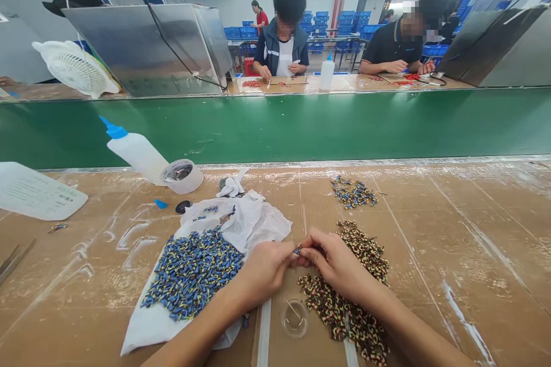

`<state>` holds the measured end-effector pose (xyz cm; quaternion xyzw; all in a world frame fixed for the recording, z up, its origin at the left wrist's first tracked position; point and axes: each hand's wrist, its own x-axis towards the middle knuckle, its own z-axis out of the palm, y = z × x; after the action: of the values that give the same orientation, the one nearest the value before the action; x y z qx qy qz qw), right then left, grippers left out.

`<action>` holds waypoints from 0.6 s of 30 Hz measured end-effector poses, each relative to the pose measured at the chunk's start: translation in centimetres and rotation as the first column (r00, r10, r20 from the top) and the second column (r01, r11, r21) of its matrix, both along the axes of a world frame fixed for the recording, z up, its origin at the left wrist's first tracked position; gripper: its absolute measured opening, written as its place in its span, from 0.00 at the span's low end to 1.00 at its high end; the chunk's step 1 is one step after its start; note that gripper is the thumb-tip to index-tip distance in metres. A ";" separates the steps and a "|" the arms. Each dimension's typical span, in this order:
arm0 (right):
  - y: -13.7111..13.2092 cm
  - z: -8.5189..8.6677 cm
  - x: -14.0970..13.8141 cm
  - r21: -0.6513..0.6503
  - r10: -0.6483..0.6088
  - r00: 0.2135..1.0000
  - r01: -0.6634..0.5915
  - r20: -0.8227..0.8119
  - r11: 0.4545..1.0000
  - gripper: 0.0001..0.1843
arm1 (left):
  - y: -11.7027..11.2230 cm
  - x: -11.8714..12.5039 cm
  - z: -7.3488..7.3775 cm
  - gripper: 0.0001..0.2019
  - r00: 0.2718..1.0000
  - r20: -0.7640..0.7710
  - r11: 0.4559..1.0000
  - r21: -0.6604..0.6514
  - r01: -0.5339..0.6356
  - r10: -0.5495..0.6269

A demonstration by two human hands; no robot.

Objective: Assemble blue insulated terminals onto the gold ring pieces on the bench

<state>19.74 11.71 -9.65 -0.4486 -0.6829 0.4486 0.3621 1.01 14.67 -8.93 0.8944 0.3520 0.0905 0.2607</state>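
My left hand [263, 269] and my right hand [338, 264] meet at the fingertips above the cardboard-covered bench, both pinched on one small blue-and-yellow wound part [298, 250]. To the left, a heap of blue-and-yellow parts [191, 270] lies on a white plastic bag [253, 221]. Under and right of my right hand spreads a heap of brown-and-yellow parts [357, 304]. A small clear dish [294, 317] sits below my hands. A smaller pile of blue parts [353, 194] lies farther back.
A squeeze bottle with a blue nozzle [135, 150] lies by a roll of tape [183, 175]. A white card [37, 192], tweezers [12, 261], a white fan [75, 67]. A green conveyor belt [301, 126] runs across; two people work at the opposite bench.
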 end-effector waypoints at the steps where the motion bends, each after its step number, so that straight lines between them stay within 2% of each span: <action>1: 0.0 0.2 0.1 0.002 0.000 1.000 0.000 0.006 1.000 0.09 | 0.0 -0.1 0.1 0.11 1.000 0.009 1.000 -0.015 0.002 -0.002; 11: -0.1 0.2 0.1 -0.006 -0.001 1.000 0.001 0.027 1.000 0.11 | 0.0 -0.1 0.7 0.11 0.991 0.132 0.995 -0.096 0.011 0.001; 15: -0.3 0.4 -0.1 0.000 -0.017 0.999 0.017 0.042 1.000 0.09 | 0.0 -0.2 0.6 0.12 0.993 0.116 0.995 -0.104 -0.010 0.022; 18: -0.4 0.8 -0.2 0.020 -0.037 0.997 0.036 0.068 0.999 0.09 | 0.4 -0.6 1.2 0.12 0.993 0.115 0.993 -0.114 -0.023 0.036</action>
<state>19.55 11.30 -8.81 -0.4727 -0.6907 0.4198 0.3510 0.45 15.08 -7.78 0.8662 0.3539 0.1266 0.3294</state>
